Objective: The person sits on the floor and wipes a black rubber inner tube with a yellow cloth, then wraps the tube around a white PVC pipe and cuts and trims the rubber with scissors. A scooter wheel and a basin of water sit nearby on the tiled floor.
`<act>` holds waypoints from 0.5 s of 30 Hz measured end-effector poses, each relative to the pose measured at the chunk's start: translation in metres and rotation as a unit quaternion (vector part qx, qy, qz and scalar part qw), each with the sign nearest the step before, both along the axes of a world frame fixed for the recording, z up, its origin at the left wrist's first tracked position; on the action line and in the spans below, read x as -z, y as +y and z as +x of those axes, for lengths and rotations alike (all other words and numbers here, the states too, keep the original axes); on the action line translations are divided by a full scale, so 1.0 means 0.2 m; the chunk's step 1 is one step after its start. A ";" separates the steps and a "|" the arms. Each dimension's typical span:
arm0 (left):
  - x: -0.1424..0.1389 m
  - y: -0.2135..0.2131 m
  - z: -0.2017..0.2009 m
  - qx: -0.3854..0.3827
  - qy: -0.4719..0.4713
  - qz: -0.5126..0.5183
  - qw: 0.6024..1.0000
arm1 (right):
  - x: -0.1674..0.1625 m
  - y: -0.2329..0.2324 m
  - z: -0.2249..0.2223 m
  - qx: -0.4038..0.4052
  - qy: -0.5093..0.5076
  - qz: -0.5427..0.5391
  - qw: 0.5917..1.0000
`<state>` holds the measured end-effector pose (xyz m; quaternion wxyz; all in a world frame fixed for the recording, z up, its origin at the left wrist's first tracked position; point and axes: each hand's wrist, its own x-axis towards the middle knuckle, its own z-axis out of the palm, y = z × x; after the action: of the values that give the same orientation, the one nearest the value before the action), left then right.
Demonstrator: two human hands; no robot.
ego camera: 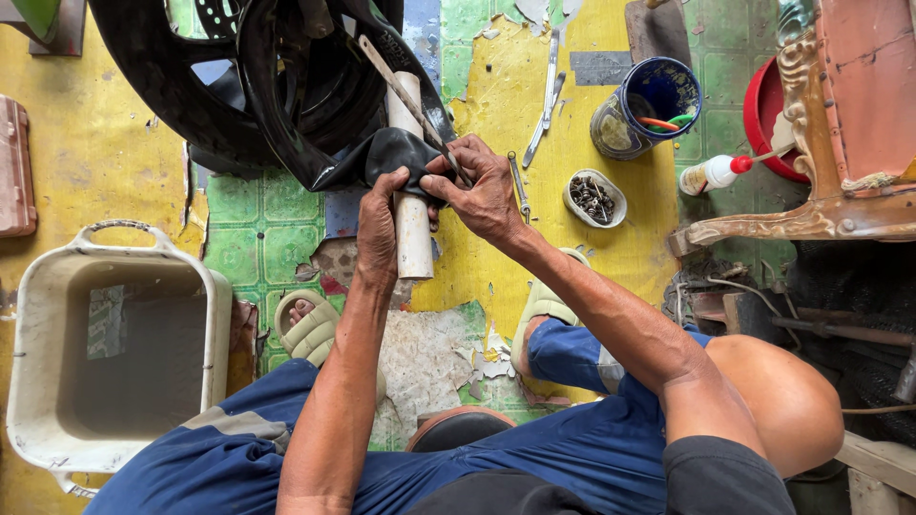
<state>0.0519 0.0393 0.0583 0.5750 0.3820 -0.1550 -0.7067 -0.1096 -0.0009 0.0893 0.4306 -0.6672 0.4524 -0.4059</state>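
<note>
Floor (86,172) yellow and green, paint peeling. Dirty white tub (114,343) at left. Carved wooden furniture (849,124) at right. Bright daylight.

The floor (534,105) is worn sheeting, yellow and green, peeling in patches. Directly on it stand a beige plastic basin (119,343) at left, a black tyre (191,86), a blue can (649,105), a small dish of metal parts (593,198), a white squeeze bottle (711,174) and loose hand tools (546,100).

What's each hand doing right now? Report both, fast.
Left hand: closed, pressing the black inner tube against the white pipe.
Right hand: closed, grip on a thin metal tool over the tube.
</note>
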 end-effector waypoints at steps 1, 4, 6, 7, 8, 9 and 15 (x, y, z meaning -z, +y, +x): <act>0.00 0.00 0.01 0.010 0.009 0.000 1.000 | 0.00 0.00 0.00 -0.001 0.002 -0.009 1.000; 0.01 -0.01 0.04 0.048 0.051 0.001 0.998 | -0.01 -0.01 -0.01 0.006 0.022 0.006 1.000; 0.01 -0.03 0.07 0.084 0.098 -0.001 0.992 | -0.02 -0.02 -0.02 -0.004 0.028 0.000 1.000; 0.00 -0.03 0.09 0.088 0.105 0.011 0.990 | -0.02 -0.02 -0.03 -0.017 0.026 -0.019 0.999; 0.00 -0.04 0.10 0.092 0.113 0.023 0.989 | -0.02 -0.03 -0.03 -0.031 0.024 -0.037 0.999; 0.00 -0.04 0.12 0.097 0.120 0.034 0.987 | -0.02 -0.03 -0.04 -0.044 0.016 -0.031 0.998; 0.01 -0.04 0.13 0.083 0.135 0.036 0.987 | 0.04 -0.05 -0.06 -0.052 -0.059 0.138 0.987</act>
<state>0.0786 0.0316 0.0558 0.5161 0.2894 -0.0808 -0.8021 -0.1226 -0.0112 0.0823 0.5647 -0.5990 0.4428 -0.3552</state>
